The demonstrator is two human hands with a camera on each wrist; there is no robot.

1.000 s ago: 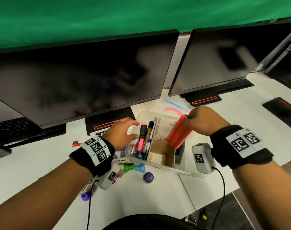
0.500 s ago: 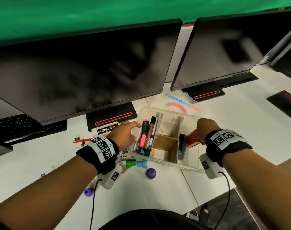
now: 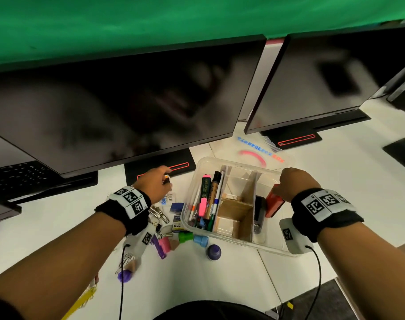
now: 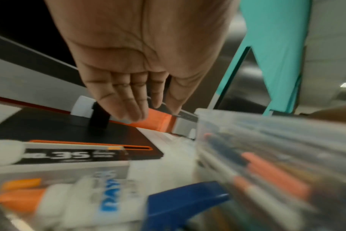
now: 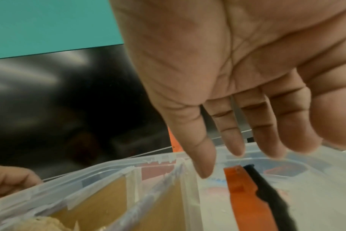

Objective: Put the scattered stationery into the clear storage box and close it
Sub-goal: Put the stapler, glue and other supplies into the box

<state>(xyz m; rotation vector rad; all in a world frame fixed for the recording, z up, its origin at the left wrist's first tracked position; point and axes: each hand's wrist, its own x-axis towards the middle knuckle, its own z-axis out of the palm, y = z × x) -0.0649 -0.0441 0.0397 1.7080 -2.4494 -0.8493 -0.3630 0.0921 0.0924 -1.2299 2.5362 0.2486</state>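
The clear storage box (image 3: 192,181) stands open mid-desk, with markers and pens (image 3: 207,199) in its left section and cardboard dividers in the middle. A red stapler (image 3: 274,203) lies in its right section, also visible in the right wrist view (image 5: 245,195). My right hand (image 3: 286,183) hovers just above it with fingers (image 5: 205,156) straight, holding nothing. My left hand (image 3: 161,179) is left of the box, fingers (image 4: 128,107) extended and empty, over a staple box (image 4: 69,156). The clear lid (image 3: 261,153) lies behind the box.
Loose items lie left of and in front of the box: a white glue tube (image 4: 85,201), a blue eraser (image 3: 177,207), green (image 3: 185,236) and blue (image 3: 200,240) stamps, a purple cap (image 3: 213,251), clips and keys. Two monitors (image 3: 127,112) stand close behind.
My right hand lowered the red stapler into the box's right section and let it go. My left hand left the box's left rim and moved left toward the staple box.
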